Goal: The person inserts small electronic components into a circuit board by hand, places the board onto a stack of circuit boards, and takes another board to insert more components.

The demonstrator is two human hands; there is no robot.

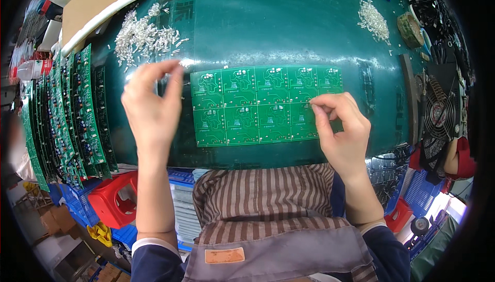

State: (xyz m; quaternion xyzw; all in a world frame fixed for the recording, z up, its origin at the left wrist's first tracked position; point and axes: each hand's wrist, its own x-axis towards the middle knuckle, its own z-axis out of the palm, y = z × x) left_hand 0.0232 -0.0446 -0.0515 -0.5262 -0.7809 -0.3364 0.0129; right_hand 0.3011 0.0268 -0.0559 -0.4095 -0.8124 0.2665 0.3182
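Two hands over the green desk (289,29): the left hand (152,109) pinches a small metal part (too tiny to tell) beside the circuit panel's (252,106) left edge; the right hand (343,130) pinches shut at its right edge. Bare desk beyond, up to the pile of metal parts (144,37).

Bare green tabletop (289,29) open beyond both hands, circuit panel (260,104) filling the gap between them, loose pile of metal pins (142,37) just past the left hand (150,109), racked boards (67,122) walling its outer side, fan (438,114) and cables beyond the right hand (343,130)
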